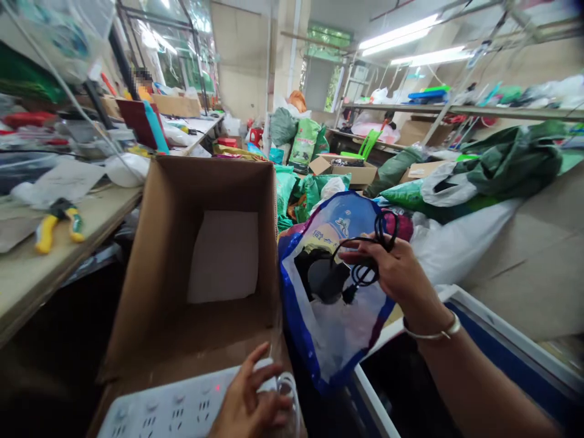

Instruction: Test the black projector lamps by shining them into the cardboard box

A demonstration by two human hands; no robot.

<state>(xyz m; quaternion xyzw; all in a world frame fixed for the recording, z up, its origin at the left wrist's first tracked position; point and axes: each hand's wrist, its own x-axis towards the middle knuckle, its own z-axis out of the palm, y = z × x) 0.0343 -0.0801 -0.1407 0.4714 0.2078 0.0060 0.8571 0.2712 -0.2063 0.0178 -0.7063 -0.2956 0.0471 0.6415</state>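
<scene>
My right hand (396, 271) is closed around a coiled black cable (371, 255) with a black adapter (326, 280) hanging from it, held over the mouth of a blue and white plastic bag (333, 328). A bracelet circles that wrist. My left hand (249, 401) rests at the bottom edge on a white power strip (168, 410), fingers curled around its end by a white cord (287, 386). Behind the strip stands an open cardboard box (201, 255) with a white sheet on its bottom.
A workbench (50, 255) on the left carries yellow-handled pliers (57, 222), papers and clutter. Green sacks (305, 143), cardboard boxes and bags fill the floor ahead. A shelf (456, 109) runs along the right, above a white-edged blue bin (493, 340).
</scene>
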